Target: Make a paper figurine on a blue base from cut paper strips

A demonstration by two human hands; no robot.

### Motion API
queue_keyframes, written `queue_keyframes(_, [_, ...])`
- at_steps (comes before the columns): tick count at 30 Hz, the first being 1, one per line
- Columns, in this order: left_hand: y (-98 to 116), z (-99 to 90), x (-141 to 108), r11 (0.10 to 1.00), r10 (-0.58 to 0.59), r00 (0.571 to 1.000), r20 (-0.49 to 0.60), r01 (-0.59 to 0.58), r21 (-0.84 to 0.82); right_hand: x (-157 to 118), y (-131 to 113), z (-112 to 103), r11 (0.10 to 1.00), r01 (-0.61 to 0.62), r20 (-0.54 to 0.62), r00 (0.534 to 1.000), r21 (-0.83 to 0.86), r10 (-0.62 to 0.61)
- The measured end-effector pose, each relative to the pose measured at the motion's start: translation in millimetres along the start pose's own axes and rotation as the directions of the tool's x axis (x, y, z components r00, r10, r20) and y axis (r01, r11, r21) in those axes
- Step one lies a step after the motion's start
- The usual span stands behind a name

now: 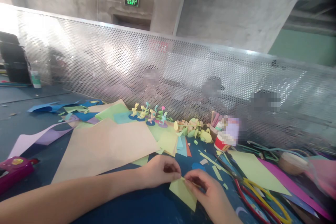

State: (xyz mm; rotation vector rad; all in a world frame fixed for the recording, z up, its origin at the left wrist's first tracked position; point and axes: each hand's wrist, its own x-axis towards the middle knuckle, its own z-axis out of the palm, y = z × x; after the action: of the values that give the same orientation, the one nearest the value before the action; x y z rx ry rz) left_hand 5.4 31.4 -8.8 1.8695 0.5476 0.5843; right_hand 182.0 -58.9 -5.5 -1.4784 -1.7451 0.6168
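Near the front edge of the blue table, a small yellow-green paper piece (184, 195) hangs between my two hands. My left hand (160, 170) pinches its top edge between thumb and forefinger. Just to the right, my right hand (206, 189) is closed on the same edge, with its fingertips close to those of the left. The lower part of the paper hangs free, tilted. Right of my right hand lie scissors with red handles (245, 196) and a pair with yellow handles (270, 199).
A large beige sheet (110, 147) covers the left middle. Small paper figures (151, 117) stand behind it, beside cut paper pieces (194, 129). A magenta tool (17, 171) lies far left. A red-and-white tub (223, 141) and coloured sheets (258, 171) are at right, before a perforated metal screen (105, 59).
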Motion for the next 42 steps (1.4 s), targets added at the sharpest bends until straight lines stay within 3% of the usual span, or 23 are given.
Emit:
queue_keyframes(8, [4,-0.1,-3,0.999,0.016,1.000,0.023,-0.016,-0.029,-1,-1,1,0.999,0.026,-0.008,1.000,-0.020,-0.026])
queue_keyframes(20, [2,0.9,-2,0.996,0.040,0.999,0.010,-0.039,-0.077,-1,1,1,0.993,-0.060,0.003,0.998,0.106,0.060])
queue_keyframes(31, [-4,-2.6,2,0.981,-0.049,0.998,0.042,0.056,-0.185,0,-1,-3,0.997,-0.030,-0.010,0.999,0.066,0.030])
queue_keyframes(42, [-6,-2.8,2,0.969,-0.034,0.999,0.009,0.035,-0.245,-1,1,-2,0.995,-0.006,-0.025,1.000,0.098,0.008])
